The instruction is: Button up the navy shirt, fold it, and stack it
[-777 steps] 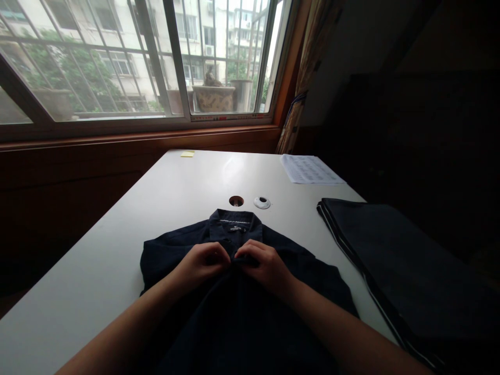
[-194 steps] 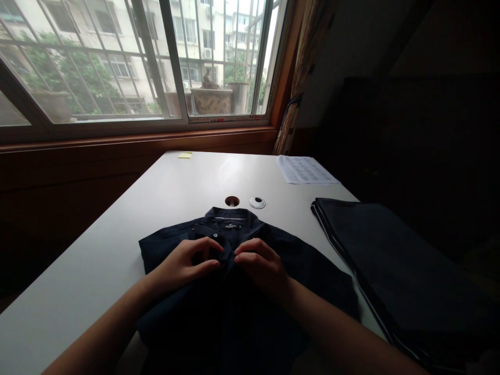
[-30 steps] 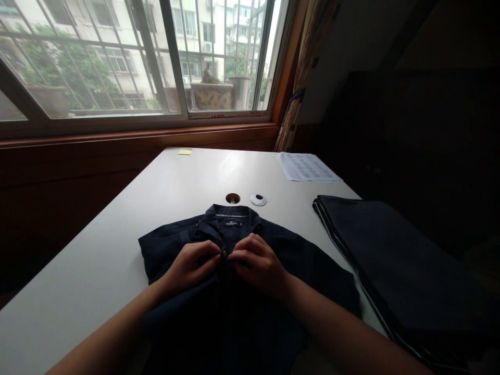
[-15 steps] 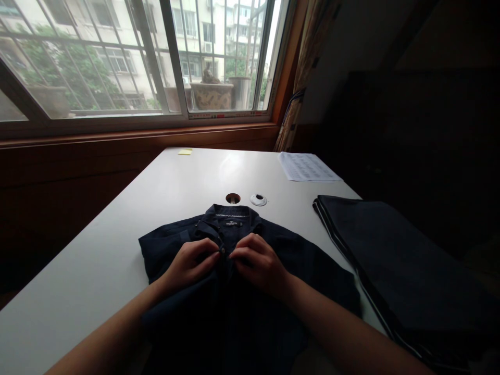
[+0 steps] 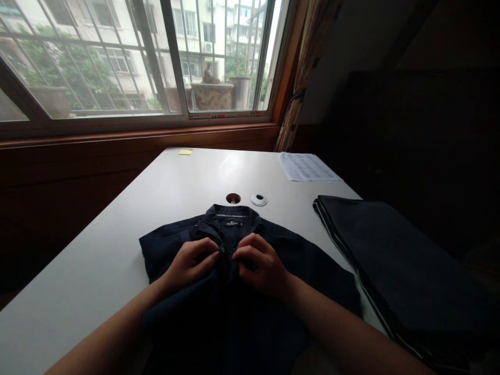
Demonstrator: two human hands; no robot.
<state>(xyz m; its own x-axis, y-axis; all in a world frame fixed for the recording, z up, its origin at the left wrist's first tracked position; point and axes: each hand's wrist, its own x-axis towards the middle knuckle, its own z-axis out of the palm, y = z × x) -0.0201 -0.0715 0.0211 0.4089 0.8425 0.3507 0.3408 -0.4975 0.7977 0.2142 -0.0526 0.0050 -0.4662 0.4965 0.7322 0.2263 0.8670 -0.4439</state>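
A dark navy shirt (image 5: 289, 242) lies front up on the white table, its collar (image 5: 230, 211) pointing away from me and partly open. Inside the neck a black label (image 5: 233, 224) shows. My left hand (image 5: 195, 259) pinches one edge of the front placket just below the collar, with a small button (image 5: 222, 249) at its fingertips. Facing it, my right hand (image 5: 260, 263) pinches the opposite edge of the placket. A narrow gap separates the two sets of fingertips. The lower part of the shirt is very dark.
Dark folded cloth (image 5: 390, 255) with pale edging lies along the right side of the table (image 5: 128, 219). Printed papers (image 5: 308, 167) and a yellow sticky note (image 5: 185, 152) lie at the far end. Beyond the collar are a round cable hole (image 5: 233, 198) and its white cover (image 5: 258, 200).
My right hand has shifted very slightly to the right, widening the gap between the fingertips. My left hand and the shirt's body look almost unmoved.
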